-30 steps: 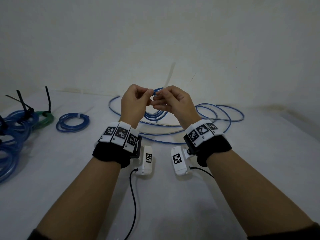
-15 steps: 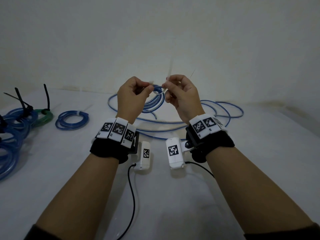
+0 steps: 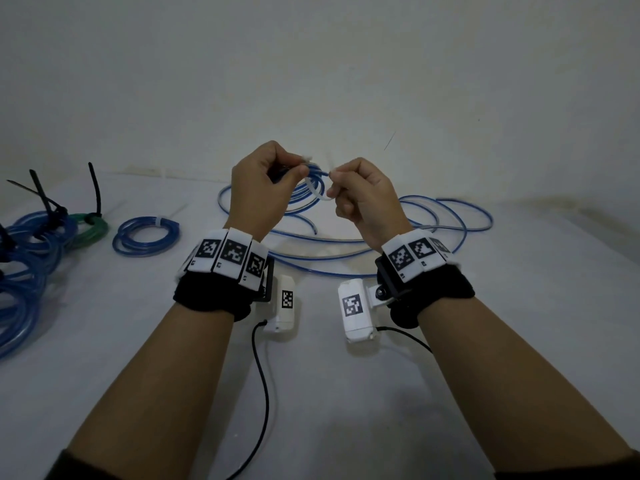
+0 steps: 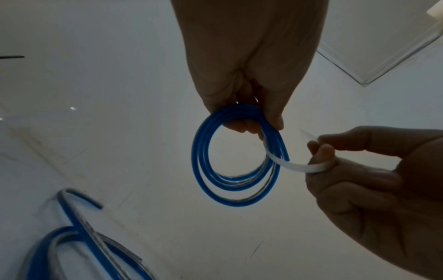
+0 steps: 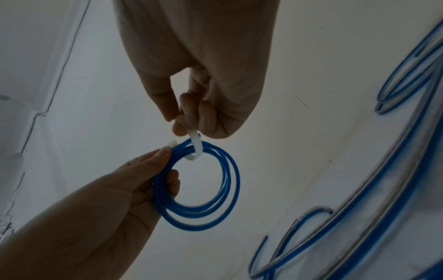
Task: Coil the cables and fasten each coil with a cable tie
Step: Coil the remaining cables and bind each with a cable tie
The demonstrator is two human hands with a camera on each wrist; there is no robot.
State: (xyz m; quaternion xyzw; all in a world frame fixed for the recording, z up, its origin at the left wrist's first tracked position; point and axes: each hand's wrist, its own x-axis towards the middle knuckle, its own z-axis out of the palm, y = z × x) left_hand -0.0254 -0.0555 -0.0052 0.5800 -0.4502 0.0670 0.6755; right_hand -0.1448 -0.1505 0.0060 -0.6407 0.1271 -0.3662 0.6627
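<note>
A white desk [image 3: 519, 341] carries, from the head view only, a pile of large blue tube coils [image 3: 24, 271] with black cable ties at the far left, a green coil [image 3: 91, 226] beside it, and a small blue coil already tied in white [image 3: 147, 235]. Long loose blue cable [image 3: 446, 216] sprawls across the desk behind the hands.

Both forearms reach forward, wrists raised above the desk, hands near each other at centre. The left hand [image 3: 261, 188] grips a small coil of thin blue cable [image 4: 236, 157]; the wrist views show its several round loops hanging free below the curled fingers [image 5: 165, 153], which the head view mostly hides. The right hand [image 3: 363, 199] pinches a white plastic cable tie [image 4: 297, 166] between thumb and curled fingers. The right wrist view shows the tie hooked around the coil's strands, its head just beside the left thumb. Black wristbands with square printed markers sit on both wrists.
</note>
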